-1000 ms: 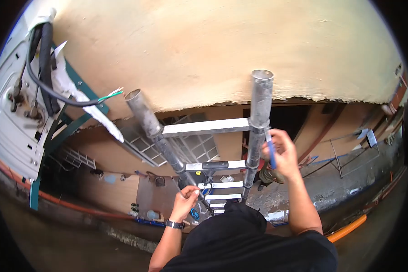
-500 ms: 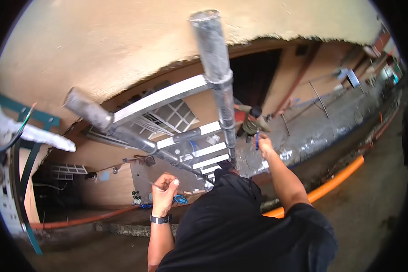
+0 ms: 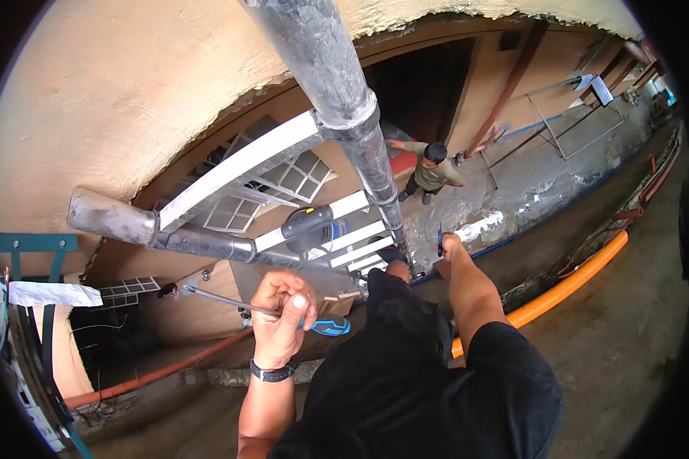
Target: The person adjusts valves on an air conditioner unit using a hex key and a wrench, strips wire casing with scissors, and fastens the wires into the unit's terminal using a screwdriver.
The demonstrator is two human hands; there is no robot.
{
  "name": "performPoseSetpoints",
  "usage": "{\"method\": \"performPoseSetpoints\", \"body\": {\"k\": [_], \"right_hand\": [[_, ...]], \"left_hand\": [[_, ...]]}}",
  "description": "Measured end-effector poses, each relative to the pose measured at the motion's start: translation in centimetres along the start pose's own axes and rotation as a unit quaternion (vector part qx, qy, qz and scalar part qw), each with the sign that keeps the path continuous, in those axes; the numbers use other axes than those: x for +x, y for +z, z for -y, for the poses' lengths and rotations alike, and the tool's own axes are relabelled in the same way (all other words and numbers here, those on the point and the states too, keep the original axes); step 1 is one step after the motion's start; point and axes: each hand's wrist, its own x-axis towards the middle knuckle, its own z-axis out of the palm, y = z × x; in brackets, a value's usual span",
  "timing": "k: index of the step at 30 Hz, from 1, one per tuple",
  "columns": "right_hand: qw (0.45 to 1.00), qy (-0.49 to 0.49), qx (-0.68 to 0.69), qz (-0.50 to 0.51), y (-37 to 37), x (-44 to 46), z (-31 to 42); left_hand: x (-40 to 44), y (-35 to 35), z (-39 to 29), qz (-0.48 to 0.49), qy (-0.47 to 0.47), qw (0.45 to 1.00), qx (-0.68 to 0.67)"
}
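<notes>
My left hand, a watch at its wrist, is closed around a screwdriver. Its blue and black handle points right and its metal shaft points left. Lower right of the ladder, my right hand is closed on a small blue tool, whose exact kind I cannot make out. The ladder has grey pipe rails and white rungs, and slopes down under me; neither hand touches it. A wrapped white strip sticks out at the left near wires and a teal metal frame.
Below the ladder, a person stands on the concrete floor. An orange pipe runs at lower right. The beige wall has a broken, jagged edge. White window grilles and a metal rack are farther off.
The view has shifted, so the ladder top looks nearer. The screwdriver in my left hand now shows its full shaft. The person below has turned and an arm is stretched out.
</notes>
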Motion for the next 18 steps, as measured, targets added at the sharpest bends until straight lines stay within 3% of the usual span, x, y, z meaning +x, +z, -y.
{"method": "performPoseSetpoints", "body": {"k": [2, 8, 9, 10, 12, 13, 15, 18], "right_hand": [[0.998, -0.038, 0.033, -0.043, 0.5, -1.0, 0.7], [0.997, -0.074, -0.014, -0.035, 0.1, -0.4, 2.4], [0.998, -0.022, 0.033, -0.044, 0.4, -2.0, 3.7], [0.999, -0.038, -0.002, -0.015, -0.3, -0.2, 3.2], [0.999, -0.023, -0.001, -0.041, -0.5, 0.4, 3.4], [0.997, -0.038, 0.023, -0.059, -1.2, 4.5, 1.6], [0.999, -0.034, -0.017, -0.036, -1.5, 3.3, 2.8], [0.998, -0.014, 0.033, -0.055, -0.4, -1.3, 5.4]], "left_hand": [[1.0, 1.7, -1.0, 0.020, 0.003, 1.000, -0.016], [2.1, 8.1, -5.4, 0.107, 0.039, 0.993, 0.019], [2.0, 9.1, -6.6, 0.116, 0.005, 0.993, -0.029], [1.9, 9.8, -7.6, 0.122, -0.028, 0.989, -0.076], [2.6, 10.0, -7.9, 0.230, 0.030, 0.964, -0.133], [1.9, 10.4, -8.6, 0.213, 0.025, 0.969, -0.126], [0.8, 12.7, -11.5, 0.138, 0.002, 0.977, -0.160], [1.5, 15.6, -7.3, 0.114, 0.291, 0.924, -0.220]]}}
